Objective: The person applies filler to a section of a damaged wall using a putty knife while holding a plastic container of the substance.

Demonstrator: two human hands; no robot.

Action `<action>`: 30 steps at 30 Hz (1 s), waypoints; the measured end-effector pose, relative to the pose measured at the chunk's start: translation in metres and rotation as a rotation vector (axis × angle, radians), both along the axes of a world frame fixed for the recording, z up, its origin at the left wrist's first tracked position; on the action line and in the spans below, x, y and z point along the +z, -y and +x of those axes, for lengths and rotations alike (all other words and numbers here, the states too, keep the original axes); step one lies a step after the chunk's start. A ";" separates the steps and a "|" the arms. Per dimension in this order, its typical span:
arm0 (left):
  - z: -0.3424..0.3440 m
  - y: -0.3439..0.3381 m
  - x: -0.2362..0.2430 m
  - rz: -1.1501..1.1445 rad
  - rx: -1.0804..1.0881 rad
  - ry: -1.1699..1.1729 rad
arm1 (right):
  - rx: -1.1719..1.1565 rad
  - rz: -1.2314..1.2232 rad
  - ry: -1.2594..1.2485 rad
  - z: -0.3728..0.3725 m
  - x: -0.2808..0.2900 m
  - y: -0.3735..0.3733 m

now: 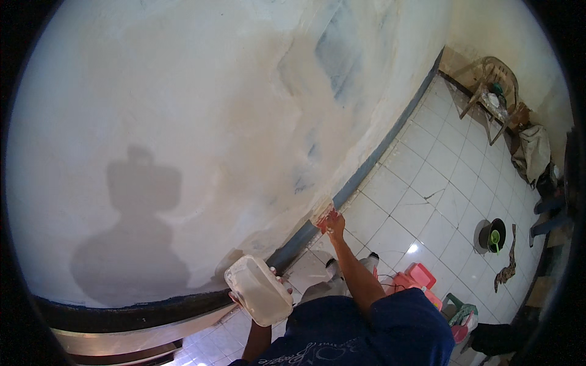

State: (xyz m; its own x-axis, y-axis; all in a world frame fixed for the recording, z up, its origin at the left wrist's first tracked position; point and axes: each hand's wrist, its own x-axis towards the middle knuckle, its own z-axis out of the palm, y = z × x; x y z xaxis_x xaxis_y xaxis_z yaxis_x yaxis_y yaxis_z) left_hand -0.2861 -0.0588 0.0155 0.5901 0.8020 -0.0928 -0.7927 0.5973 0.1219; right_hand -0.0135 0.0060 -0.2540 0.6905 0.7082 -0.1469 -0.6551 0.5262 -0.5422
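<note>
My left hand [235, 298] is closed on a white, rounded rectangular plastic tub [259, 290], tilted in front of the wall. Pale smears coat the tub's inside. My right hand [333, 228] grips a putty scraper with reddish parts [324, 221]. Its wide, pale-smeared blade [319, 210] is at the foot of the wall, just over the grey-blue painted band [372, 160]; whether it touches cannot be made out. Patchy white and beige filler covers the wall [244, 116], with bluish-grey areas [337, 55] showing through. Part of my left hand is hidden behind the tub.
White floor tiles [390, 216] lie right of the wall. Red plastic containers [418, 279] stand near my right side, a black bucket [492, 235] with a green scoop farther right. A cluttered chair [499, 85] stands at the far corner. A ledge [140, 337] runs at lower left.
</note>
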 end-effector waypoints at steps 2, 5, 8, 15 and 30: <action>-0.016 0.002 -0.004 0.018 0.000 -0.054 | -0.101 -0.410 0.317 -0.014 0.029 -0.018; -0.001 0.004 0.013 -0.016 -0.004 0.012 | -0.113 -0.495 0.311 -0.016 0.052 -0.027; -0.008 -0.001 0.010 0.118 -0.032 -0.050 | 0.018 -0.388 0.327 -0.039 0.082 -0.023; -0.001 0.005 0.013 -0.048 0.081 -0.051 | -0.234 -0.225 0.372 -0.075 0.140 -0.005; -0.022 0.003 -0.007 -0.006 0.029 -0.079 | -0.039 -0.454 0.768 -0.127 0.290 0.027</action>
State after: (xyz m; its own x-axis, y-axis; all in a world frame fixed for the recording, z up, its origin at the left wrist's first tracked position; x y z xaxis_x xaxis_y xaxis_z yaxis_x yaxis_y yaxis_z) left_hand -0.3080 -0.0618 0.0085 0.5574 0.8179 -0.1430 -0.7977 0.5753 0.1809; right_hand -0.1406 -0.0209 0.0357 0.7363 0.6684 0.1054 -0.0114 0.1680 -0.9857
